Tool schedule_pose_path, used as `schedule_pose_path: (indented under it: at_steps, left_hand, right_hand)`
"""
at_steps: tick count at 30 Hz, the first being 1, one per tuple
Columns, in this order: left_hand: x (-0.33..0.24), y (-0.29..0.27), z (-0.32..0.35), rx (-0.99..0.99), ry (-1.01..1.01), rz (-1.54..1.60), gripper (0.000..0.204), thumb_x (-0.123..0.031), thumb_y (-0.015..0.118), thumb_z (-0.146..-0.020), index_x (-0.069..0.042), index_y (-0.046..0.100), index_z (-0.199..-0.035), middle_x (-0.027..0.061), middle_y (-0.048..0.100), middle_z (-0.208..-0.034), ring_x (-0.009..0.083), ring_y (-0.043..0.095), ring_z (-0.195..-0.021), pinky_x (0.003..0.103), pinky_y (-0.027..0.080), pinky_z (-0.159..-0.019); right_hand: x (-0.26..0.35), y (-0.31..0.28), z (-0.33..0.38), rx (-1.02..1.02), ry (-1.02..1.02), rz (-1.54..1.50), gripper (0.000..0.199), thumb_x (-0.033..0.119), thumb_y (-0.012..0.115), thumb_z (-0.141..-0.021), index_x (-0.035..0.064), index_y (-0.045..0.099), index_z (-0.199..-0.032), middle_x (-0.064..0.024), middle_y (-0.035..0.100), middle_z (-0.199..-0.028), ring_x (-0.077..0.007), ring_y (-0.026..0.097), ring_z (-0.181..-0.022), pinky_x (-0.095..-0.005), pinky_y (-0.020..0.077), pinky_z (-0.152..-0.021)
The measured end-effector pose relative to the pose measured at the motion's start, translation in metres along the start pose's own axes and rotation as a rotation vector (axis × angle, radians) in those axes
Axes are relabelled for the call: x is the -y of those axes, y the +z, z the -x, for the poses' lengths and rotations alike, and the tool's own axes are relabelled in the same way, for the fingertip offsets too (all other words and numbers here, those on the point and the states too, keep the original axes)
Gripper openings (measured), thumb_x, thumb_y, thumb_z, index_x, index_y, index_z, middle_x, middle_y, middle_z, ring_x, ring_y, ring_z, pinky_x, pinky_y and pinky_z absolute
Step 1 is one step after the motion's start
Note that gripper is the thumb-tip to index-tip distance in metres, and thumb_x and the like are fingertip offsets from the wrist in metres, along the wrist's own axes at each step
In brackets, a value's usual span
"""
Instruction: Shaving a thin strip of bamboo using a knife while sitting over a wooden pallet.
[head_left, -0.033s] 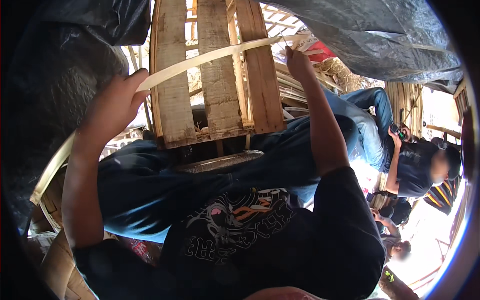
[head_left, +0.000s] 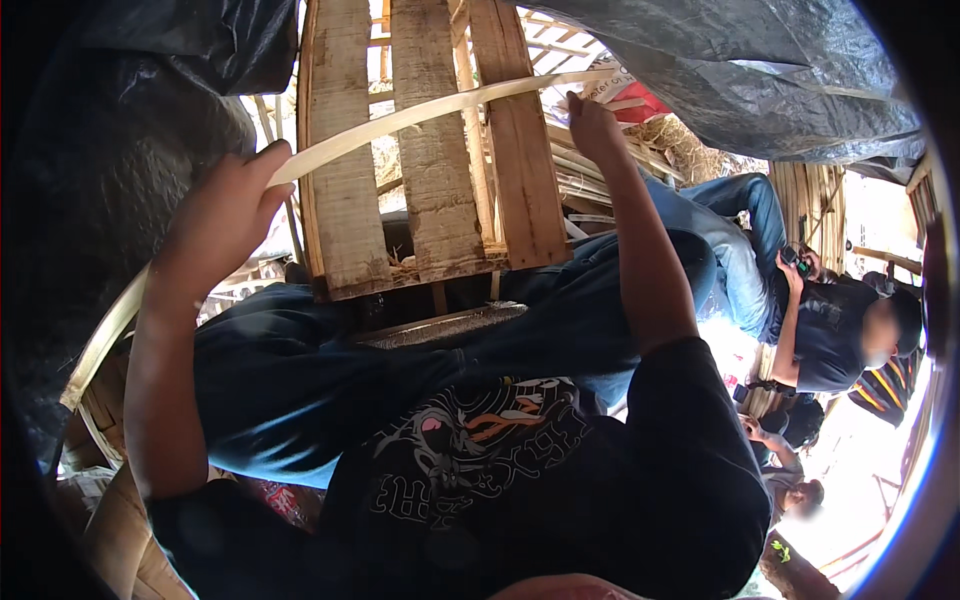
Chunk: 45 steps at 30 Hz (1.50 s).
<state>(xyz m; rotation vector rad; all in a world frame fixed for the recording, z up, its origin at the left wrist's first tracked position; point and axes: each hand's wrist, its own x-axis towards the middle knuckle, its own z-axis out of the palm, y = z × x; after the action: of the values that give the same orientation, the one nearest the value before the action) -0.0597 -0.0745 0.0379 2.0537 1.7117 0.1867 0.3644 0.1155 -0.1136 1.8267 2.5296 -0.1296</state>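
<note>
Left grip [head_left: 225,205] around pale strip [head_left: 390,122] (lengths jutting from both sides).

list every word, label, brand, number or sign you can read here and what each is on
Wording is located here, not copied out.
Black T-shirt: ornate, pale-outlined lettering on the front.
White-and-red sheet: dark print, partly cut off.
Red-and-white item, lower left: too blurred to read.
Pale strip in the left hand: no lettering visible.

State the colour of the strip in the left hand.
The strip is pale cream, clearest in the head view.
</note>
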Motion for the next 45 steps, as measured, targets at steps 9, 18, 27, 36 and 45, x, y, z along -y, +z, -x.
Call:
schedule_pose_path:
  at_steps: [9,18,27,36,45]
  left_hand:
    - [0.009,0.003,0.004,-0.039,-0.042,-0.005,0.022,-0.014,0.06,-0.09,-0.005,0.059,-0.11,0.0215,0.062,-0.083,0.0393,0.058,-0.082,0.045,0.044,-0.071]
    - [0.005,-0.006,0.01,-0.019,-0.048,-0.103,0.032,-0.015,0.061,-0.091,0.0,0.057,-0.119,0.0235,0.064,-0.098,0.0397,0.062,-0.089,0.042,0.047,-0.075]
    - [0.011,-0.008,0.01,-0.084,-0.027,-0.078,0.032,-0.014,0.061,-0.091,0.0,0.058,-0.119,0.0254,0.064,-0.103,0.0398,0.062,-0.096,0.042,0.047,-0.08]
    - [0.008,-0.01,0.01,-0.025,-0.093,-0.075,0.036,-0.015,0.062,-0.091,0.0,0.056,-0.123,0.0237,0.065,-0.106,0.0384,0.062,-0.099,0.041,0.048,-0.084]
    - [0.002,-0.012,0.002,0.02,-0.07,-0.091,0.034,-0.015,0.062,-0.091,0.001,0.056,-0.121,0.0217,0.065,-0.101,0.0381,0.062,-0.095,0.041,0.047,-0.082]
  right_hand:
    - [-0.02,0.027,-0.004,-0.485,-0.538,0.433,0.02,0.018,0.05,-0.095,0.0022,0.06,-0.103,-0.0052,0.056,-0.069,-0.0214,0.059,-0.059,-0.0335,0.0491,-0.046]
    - [-0.015,0.022,0.001,-0.101,-0.116,0.17,0.029,0.023,0.043,-0.099,-0.0008,0.06,-0.095,-0.0183,0.063,-0.072,-0.0328,0.065,-0.068,-0.0424,0.0544,-0.06]
    - [-0.002,0.027,-0.001,-0.478,-0.551,0.41,0.021,0.016,0.049,-0.096,0.0002,0.058,-0.106,-0.0104,0.061,-0.074,-0.0252,0.065,-0.062,-0.0385,0.0529,-0.051]
    - [0.014,0.014,-0.003,-0.515,-0.632,0.453,0.018,0.01,0.052,-0.091,0.0009,0.06,-0.104,-0.0072,0.058,-0.069,-0.0208,0.062,-0.061,-0.0331,0.0525,-0.052]
    - [0.019,0.024,-0.008,-0.212,-0.05,-0.014,0.049,0.038,0.043,-0.1,-0.0001,0.063,-0.075,-0.0245,0.064,-0.068,-0.0405,0.067,-0.073,-0.0488,0.0555,-0.061]
